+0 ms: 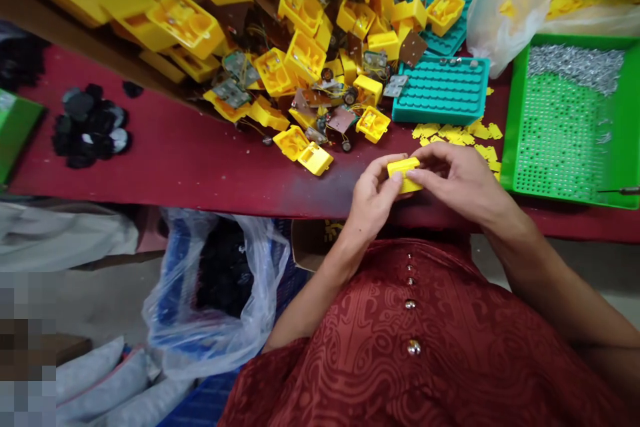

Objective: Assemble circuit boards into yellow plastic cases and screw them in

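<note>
Both my hands hold one small yellow plastic case (406,173) above the front edge of the red table. My left hand (373,190) grips its left side, thumb on the near face. My right hand (457,177) pinches it from the right with thumb and fingertips. The inside of the case is hidden. Just beyond my right hand lie several flat yellow pieces (457,133). To the left of my left hand sits another yellow case (315,159), in front of a heap of yellow housings (306,57) with circuit boards and wires.
A teal ridged tray (440,88) stands behind the flat pieces. On the right is a green perforated tray (515,147) with small metal parts (575,63) and a thin tool. Black round pieces (87,123) lie at left. Below the table is a plastic-lined blue crate (175,307).
</note>
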`<control>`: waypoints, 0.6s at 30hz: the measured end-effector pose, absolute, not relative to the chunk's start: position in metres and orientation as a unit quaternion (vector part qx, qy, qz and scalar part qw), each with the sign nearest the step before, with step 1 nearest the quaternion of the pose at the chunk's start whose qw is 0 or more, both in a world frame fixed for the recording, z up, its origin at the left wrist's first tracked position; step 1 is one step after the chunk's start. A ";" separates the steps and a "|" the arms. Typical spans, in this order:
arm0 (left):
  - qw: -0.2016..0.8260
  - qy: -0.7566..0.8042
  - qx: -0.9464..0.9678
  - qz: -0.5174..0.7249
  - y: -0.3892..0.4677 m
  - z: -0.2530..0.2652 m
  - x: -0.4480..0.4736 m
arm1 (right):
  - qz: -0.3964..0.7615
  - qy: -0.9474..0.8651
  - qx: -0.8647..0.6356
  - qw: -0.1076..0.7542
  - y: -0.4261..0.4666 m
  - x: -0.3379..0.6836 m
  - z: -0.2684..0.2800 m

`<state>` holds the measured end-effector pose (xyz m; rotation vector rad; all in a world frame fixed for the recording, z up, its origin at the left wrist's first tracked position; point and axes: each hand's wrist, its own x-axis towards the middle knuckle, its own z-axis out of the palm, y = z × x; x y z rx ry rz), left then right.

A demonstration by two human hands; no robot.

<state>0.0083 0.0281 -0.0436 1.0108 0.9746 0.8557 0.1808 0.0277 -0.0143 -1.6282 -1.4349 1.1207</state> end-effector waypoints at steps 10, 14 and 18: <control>0.615 0.444 0.553 0.344 0.021 -0.045 0.011 | 0.506 -0.485 -0.611 0.368 0.017 0.193 -0.022; 0.601 0.441 0.573 0.340 0.020 -0.040 0.018 | 0.444 -0.510 -0.636 0.372 0.009 0.190 -0.016; 0.645 0.424 0.536 0.341 0.026 -0.034 0.024 | 0.340 -0.519 -0.675 0.400 -0.023 0.192 0.009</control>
